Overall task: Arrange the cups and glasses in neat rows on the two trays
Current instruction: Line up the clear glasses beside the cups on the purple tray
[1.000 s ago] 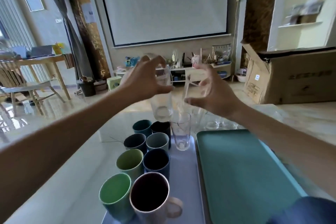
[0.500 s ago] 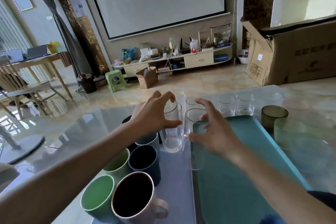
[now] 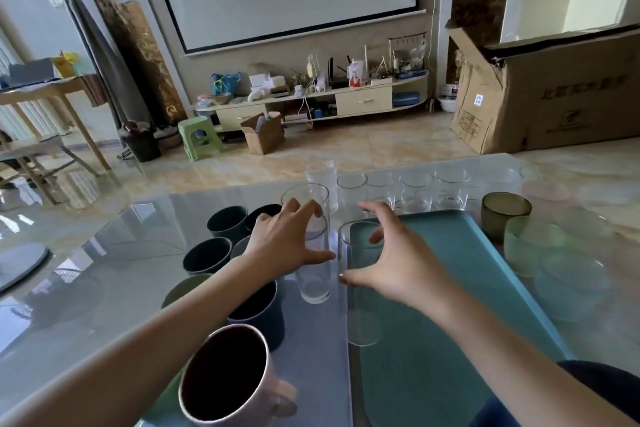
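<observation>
My left hand is closed around a tall clear glass whose base rests on the lilac-grey tray, right of the mugs. My right hand wraps a second tall clear glass that stands at the left edge of the teal tray. The two glasses stand side by side, almost touching. Several coloured mugs fill the left part of the lilac tray, with a pink mug nearest me. A row of short clear glasses stands on the table behind the teal tray.
A dark olive glass, a pale green glass, a pinkish bowl and clear glass bowls sit on the table right of the teal tray. The glossy table stretches to the left. A cardboard box is on the floor beyond.
Both hands have come down from chest height with the two tall glasses, which now stand on the trays. My view has tilted downward.
</observation>
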Demonstrator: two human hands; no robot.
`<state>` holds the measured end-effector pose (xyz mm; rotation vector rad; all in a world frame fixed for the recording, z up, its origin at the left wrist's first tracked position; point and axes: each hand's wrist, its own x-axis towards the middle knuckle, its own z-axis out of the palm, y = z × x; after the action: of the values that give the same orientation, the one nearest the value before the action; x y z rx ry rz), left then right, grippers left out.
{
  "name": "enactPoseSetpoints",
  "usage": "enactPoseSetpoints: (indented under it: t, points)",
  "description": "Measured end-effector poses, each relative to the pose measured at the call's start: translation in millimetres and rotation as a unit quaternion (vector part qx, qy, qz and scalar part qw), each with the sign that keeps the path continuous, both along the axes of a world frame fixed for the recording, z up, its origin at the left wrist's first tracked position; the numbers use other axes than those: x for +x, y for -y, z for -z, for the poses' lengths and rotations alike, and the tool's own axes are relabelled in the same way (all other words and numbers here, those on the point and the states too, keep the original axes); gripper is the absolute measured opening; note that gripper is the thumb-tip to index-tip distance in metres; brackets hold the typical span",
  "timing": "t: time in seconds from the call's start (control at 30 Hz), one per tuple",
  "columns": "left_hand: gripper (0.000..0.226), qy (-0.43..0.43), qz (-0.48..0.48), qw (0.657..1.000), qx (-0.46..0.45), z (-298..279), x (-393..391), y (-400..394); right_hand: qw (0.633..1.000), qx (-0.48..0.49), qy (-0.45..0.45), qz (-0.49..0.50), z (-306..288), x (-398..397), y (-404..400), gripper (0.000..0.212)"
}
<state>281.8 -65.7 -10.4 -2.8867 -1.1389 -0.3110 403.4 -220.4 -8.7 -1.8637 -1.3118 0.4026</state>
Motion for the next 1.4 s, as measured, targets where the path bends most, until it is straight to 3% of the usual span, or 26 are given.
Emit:
enactPoseSetpoints:
  t: [0.47, 0.53, 0.63, 0.7, 0.8, 0.9, 1.13, 1.27, 1.4]
  points:
    - [0.096, 0.033, -0.006, 0.995, -0.094, -5, -16, 1, 0.996, 0.01, -0.014, -0.083, 14, -31, -10, 0.1]
    - [0.079, 0.067, -0.012, 0.993, -0.096, -15, -30, 7, 0.996, 0.025, -0.014, -0.087, 18, -38, -12, 0.096]
    - [0.031, 0.207, -0.006, 0.977, -0.054, -24, -62, 17, 0.995, 0.039, -0.011, -0.087, 26, -46, -17, 0.09]
    - [0.022, 0.238, -0.005, 0.97, -0.058, -25, -84, 25, 0.994, 0.037, 0.001, -0.1, 31, -50, -20, 0.087]
    - [0.021, 0.143, 0.022, 0.984, -0.107, -19, -102, 34, 0.992, 0.033, 0.036, -0.115, 38, -57, -25, 0.082]
    - [0.025, 0.044, 0.056, 0.993, -0.089, -9, -100, 37, 0.991, 0.041, 0.061, -0.11, 43, -63, -28, 0.083]
    - [0.023, -0.033, 0.053, 0.987, -0.151, -4, -107, 36, 0.992, 0.024, 0.051, -0.11, 47, -63, -24, 0.085]
    - [0.018, -0.08, 0.018, 0.993, -0.089, -1, -106, 42, 0.981, 0.121, 0.142, -0.045, 33, -61, -21, 0.07]
    - [0.019, -0.097, 0.021, 0.99, -0.1, -4, -104, 40, 0.965, 0.222, 0.134, 0.038, 8, -34, -58, 0.031]
